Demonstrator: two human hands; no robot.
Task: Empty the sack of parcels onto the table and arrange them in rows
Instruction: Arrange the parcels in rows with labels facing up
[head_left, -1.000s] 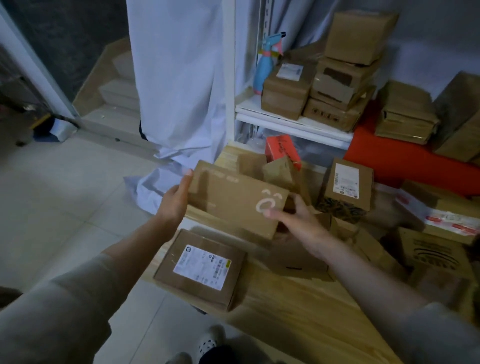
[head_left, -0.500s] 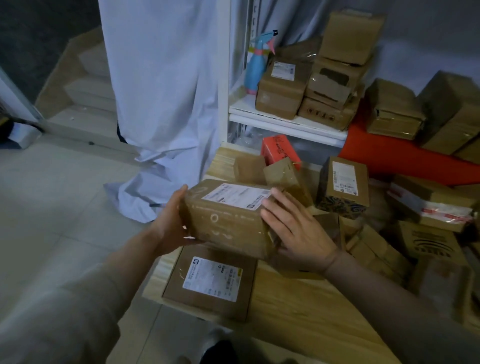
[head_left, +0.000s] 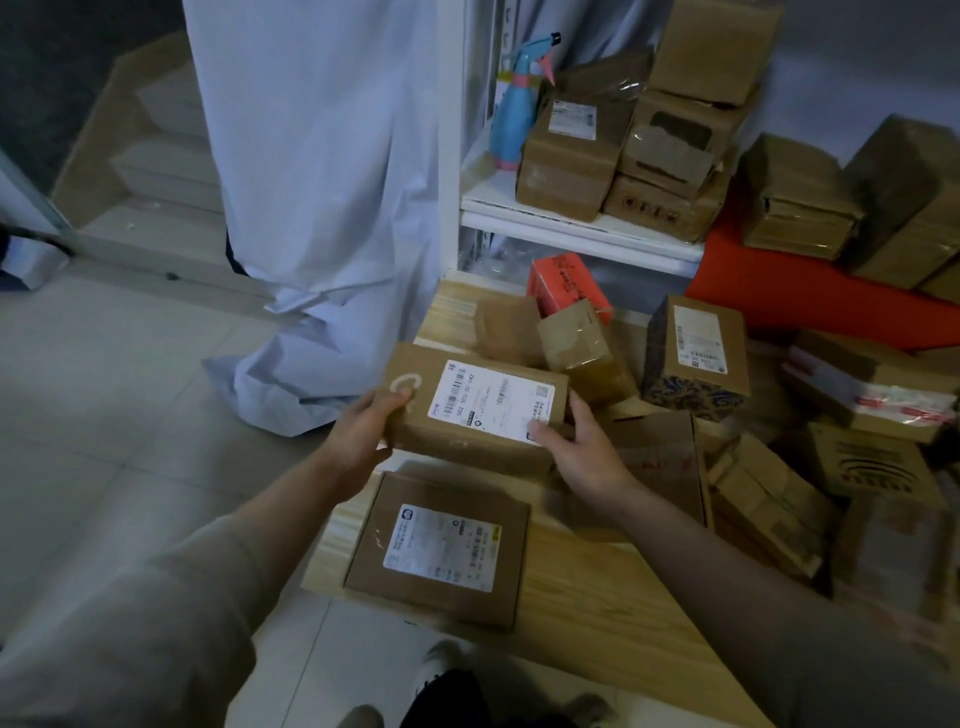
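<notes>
Head view: held between both hands over the table's (head_left: 587, 597) left edge, a brown box (head_left: 470, 415), label up, long axis running left to right. Left hand (head_left: 363, 436) clasped on the box's left end, thumb on top beside a white printed ring; right hand (head_left: 576, 447) clasped on the right end, thumb on the label's near corner. Seen just beyond a flat box (head_left: 441, 551) lying label up at the near left corner, and judged ready to go down directly behind it, starting a column running away from the body. Equally near to the load, both hands, one per end. Crowding the far side of the landing spot, two small boxes (head_left: 545, 338) and a red carton (head_left: 566, 283) with dark writing too blurred to read. Heaped unsorted to the right, a pile (head_left: 769, 499) of brown parcels, among them an upright box (head_left: 696, 358) with a patterned base and a barcode label. Readable on the held label, only barcodes and a string of digits, roughly "502 303 00 047"; smaller print illegible. No brand name legible anywhere. Draped on the floor at left, pale fabric (head_left: 322, 208), possibly the emptied sack, though not certain.
</notes>
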